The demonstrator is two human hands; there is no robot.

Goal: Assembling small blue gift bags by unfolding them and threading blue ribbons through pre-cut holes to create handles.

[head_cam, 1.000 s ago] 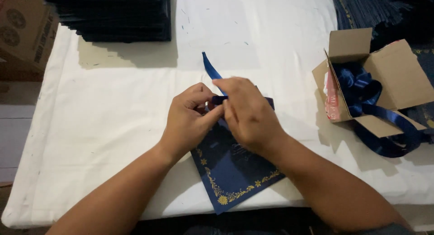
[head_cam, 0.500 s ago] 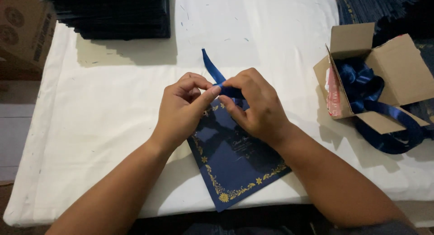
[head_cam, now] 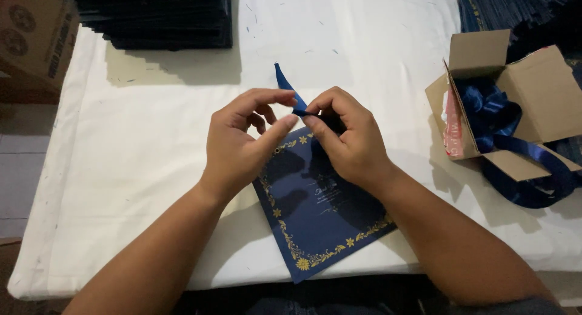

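— Ribbon, narrow, dark blue satin [head_cam: 290, 92], sits pinched between two bare hands over a white cloth-covered table [head_cam: 151, 145]. What lies to the left of the fingers?

— Far left of them, a brown cardboard carton [head_cam: 33, 42] at the table's edge, and beside it a stack of dark blue flat cards [head_cam: 154, 15] along the far side.

— And the left hand [head_cam: 242, 142]?

— Curled, thumb and forefinger closing toward the ribbon's near end just beside the right fingertips; whether they actually touch it cannot be told.

— Where is the ribbon exactly?

— Its free tail rises up and away beyond the fingertips, slanting toward the far left; its near end disappears into the right hand's pinch.

— The right hand [head_cam: 351, 142]?

— Clenched on the ribbon, thumb and forefinger gripping it at the top corner of a dark blue square card with gold floral border [head_cam: 321, 230]. That card lies flat beneath both palms, turned like a diamond, its lower corner at the table's near edge.

— Right of the fingers?

— Well apart, an open brown cardboard box [head_cam: 533, 97] holding a tangle of dark blue ribbon loops [head_cam: 491, 112], one glossy length spilling out onto the cloth.
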